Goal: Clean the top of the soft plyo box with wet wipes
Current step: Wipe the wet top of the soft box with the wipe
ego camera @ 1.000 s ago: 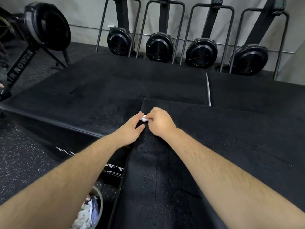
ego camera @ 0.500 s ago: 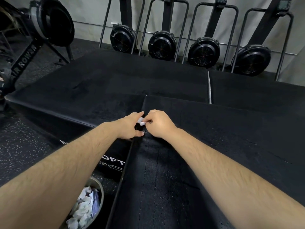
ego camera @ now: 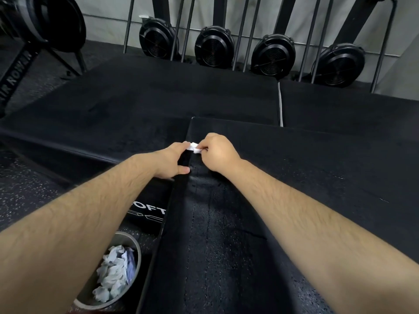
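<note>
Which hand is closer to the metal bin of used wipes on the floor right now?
Left. The left hand sits at the plyo box edge, on the side above the bin. The right hand is further over the box top, sharing the wipe.

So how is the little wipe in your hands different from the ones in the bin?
The wipe in the hands is one small white wad, pinched between the left hand and right hand above the plyo box. The wipes in the bin are many, crumpled loose, lying down on the floor. Both look white and scrunched.
</note>
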A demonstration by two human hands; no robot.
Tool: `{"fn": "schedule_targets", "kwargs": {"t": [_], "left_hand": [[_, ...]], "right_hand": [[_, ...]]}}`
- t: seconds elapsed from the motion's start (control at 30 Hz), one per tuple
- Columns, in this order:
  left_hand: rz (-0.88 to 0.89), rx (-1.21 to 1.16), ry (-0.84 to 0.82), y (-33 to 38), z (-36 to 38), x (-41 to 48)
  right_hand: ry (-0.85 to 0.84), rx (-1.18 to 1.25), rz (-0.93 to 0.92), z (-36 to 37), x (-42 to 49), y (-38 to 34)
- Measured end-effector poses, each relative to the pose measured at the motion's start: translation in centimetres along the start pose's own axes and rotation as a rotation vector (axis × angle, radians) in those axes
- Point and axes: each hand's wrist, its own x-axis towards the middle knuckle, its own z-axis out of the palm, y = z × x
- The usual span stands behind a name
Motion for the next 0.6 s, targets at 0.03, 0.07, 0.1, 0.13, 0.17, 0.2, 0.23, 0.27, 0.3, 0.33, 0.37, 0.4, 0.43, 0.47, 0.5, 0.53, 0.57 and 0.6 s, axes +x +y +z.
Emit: {"fn": "schedule_targets", "kwargs": {"t": [0.03, 0.07, 0.1, 0.13, 0.17, 0.2, 0.23, 0.27, 0.3, 0.33, 0.37, 0.4, 0.43, 0.47, 0.5, 0.53, 0.57, 0.6], "left_hand": [[0.001, 0.003, 0.001, 0.1, 0.1, -0.1], [0.000, 0.004, 0.003, 0.1, 0.1, -0.1], [-0.001, 0.004, 0.007, 0.1, 0.2, -0.1], [-0.004, 0.005, 0.008, 0.0, 0.2, -0.1], [-0.006, 0.007, 0.008, 0.0, 0.2, -0.1], [-0.009, 0.007, 0.003, 0.0, 0.2, -0.1], [-0.010, 0.006, 0.000, -0.1, 0.3, 0.0], [-0.012, 0.004, -0.006, -0.2, 0.3, 0.1], [-0.011, 0.004, -0.007, -0.1, 0.4, 0.1], [-0.011, 0.006, -0.006, -0.1, 0.5, 0.1], [-0.011, 0.009, -0.002, 0.0, 0.6, 0.1], [-0.014, 0.007, -0.001, -0.1, 0.6, 0.1], [-0.017, 0.003, -0.002, -0.1, 0.6, 0.0], [-0.021, -0.001, -0.002, 0.0, 0.6, -0.1], [-0.022, -0.003, -0.001, 0.1, 0.6, -0.2], [-0.026, -0.004, 0.001, 0.2, 0.7, -0.3], [-0.030, 0.000, 0.005, 0.4, 0.7, -0.5], [-0.036, 0.016, 0.006, 0.7, 0.7, -0.7]], "right_hand": [[0.013, 0.006, -0.002, 0.2, -0.2, -0.1], [0.012, 0.015, -0.022, 0.4, -0.6, -0.2], [-0.006, 0.022, -0.053, 0.5, -1.1, -0.3], [-0.031, 0.024, -0.085, 0.4, -1.4, -0.4], [-0.052, 0.021, -0.104, 0.2, -1.5, -0.4], [-0.059, 0.015, -0.103, -0.1, -1.3, -0.2], [-0.054, 0.009, -0.083, -0.3, -1.0, -0.1], [-0.045, 0.008, -0.054, -0.3, -0.7, -0.2], [-0.032, 0.010, -0.025, -0.2, -0.7, -0.4], [-0.024, 0.015, -0.013, 0.0, -0.9, -0.8], [-0.023, 0.020, -0.021, 0.2, -1.3, -1.0], [-0.031, 0.027, -0.043, 0.4, -1.7, -1.1], [-0.051, 0.035, -0.067, 0.5, -2.2, -1.2], [-0.067, 0.043, -0.085, 0.4, -2.6, -1.2], [-0.072, 0.044, -0.087, 0.2, -2.6, -1.1], [-0.064, 0.044, -0.072, 0.1, -2.4, -1.0], [-0.051, 0.044, -0.051, 0.0, -2.3, -1.0], [-0.044, 0.041, -0.033, 0.1, -2.2, -1.1]]}}
